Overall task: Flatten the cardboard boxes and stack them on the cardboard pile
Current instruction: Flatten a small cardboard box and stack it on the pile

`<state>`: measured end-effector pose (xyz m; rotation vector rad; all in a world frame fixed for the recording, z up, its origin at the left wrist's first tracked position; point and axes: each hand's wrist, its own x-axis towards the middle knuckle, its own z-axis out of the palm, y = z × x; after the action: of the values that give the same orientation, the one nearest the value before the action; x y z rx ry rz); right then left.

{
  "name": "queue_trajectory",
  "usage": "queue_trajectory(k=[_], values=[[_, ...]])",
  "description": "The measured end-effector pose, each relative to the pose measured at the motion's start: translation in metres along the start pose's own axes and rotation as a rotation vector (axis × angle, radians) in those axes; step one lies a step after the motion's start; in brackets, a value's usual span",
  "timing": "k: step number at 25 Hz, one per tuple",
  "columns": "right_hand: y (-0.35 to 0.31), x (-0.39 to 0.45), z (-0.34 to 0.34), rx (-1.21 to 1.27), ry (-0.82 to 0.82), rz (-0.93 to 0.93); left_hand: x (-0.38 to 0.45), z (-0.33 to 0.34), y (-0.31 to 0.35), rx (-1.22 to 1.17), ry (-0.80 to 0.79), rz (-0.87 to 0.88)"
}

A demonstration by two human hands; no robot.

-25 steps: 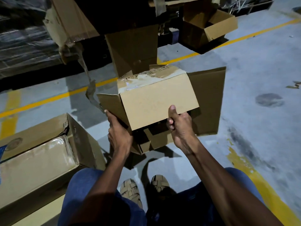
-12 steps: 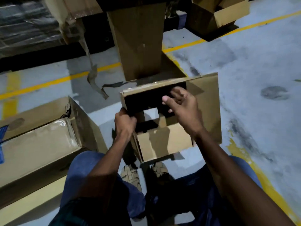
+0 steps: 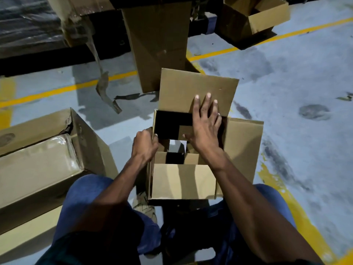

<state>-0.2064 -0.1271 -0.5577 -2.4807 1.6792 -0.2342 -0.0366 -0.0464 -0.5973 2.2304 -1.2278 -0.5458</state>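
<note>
A brown cardboard box [image 3: 183,180] stands open between my knees, its top flaps spread out and the floor showing through a gap in its bottom flaps. My left hand [image 3: 145,146] grips the box's left wall at the rim, fingers curled over the edge. My right hand [image 3: 205,123] lies with straight fingers pressed flat on the far flap [image 3: 177,90], which stands tilted away from me. The right flap [image 3: 246,146] hangs out to the side.
A long taped box [image 3: 44,161] lies on the floor at my left. A tall cardboard piece [image 3: 158,43] stands just beyond the box. Another open box [image 3: 256,16] sits at the far right. Loose tape [image 3: 104,87] hangs nearby. Yellow lines mark the grey floor.
The box was turned over from closed side up to open side up. My right hand moved from inside the box onto the far flap and pushed it outward. My left hand kept its grip.
</note>
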Motion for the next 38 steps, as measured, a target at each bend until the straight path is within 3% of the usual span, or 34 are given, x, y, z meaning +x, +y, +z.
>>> queue_trajectory(k=[6, 10, 12, 17, 23, 26, 29, 32, 35, 38], values=[[0.006, 0.008, 0.019, -0.132, 0.057, 0.169, 0.003, -0.007, 0.001, 0.007, 0.041, 0.219], [0.020, 0.014, -0.007, -0.097, 0.349, 0.062, 0.000, -0.015, 0.004, -0.111, 0.132, 0.286], [0.030, 0.017, -0.021, -0.037, 0.398, -0.002, 0.000, -0.019, 0.005, -0.147, 0.158, 0.312], [0.037, 0.019, -0.020, 0.050, 0.270, -0.073, 0.005, -0.024, 0.004, -0.072, 0.198, 0.360], [0.024, 0.019, -0.018, -0.034, 0.175, 0.040, 0.013, -0.027, -0.001, 0.151, 0.219, 0.323], [0.027, 0.022, -0.019, -0.045, 0.205, 0.154, 0.011, -0.018, -0.003, 0.166, 0.243, 0.366], [0.036, 0.025, -0.023, -0.026, 0.244, 0.285, 0.010, -0.002, -0.003, 0.351, 0.177, 0.560], [0.044, 0.025, -0.026, 0.062, 0.265, 0.363, -0.001, 0.013, 0.009, 0.613, -0.005, 0.695], [0.043, 0.025, -0.025, 0.105, 0.257, 0.387, -0.009, 0.021, 0.011, 0.779, -0.197, 0.662], [0.041, 0.026, -0.022, 0.133, 0.204, 0.399, -0.013, 0.014, 0.017, 0.808, -0.230, 0.609]])
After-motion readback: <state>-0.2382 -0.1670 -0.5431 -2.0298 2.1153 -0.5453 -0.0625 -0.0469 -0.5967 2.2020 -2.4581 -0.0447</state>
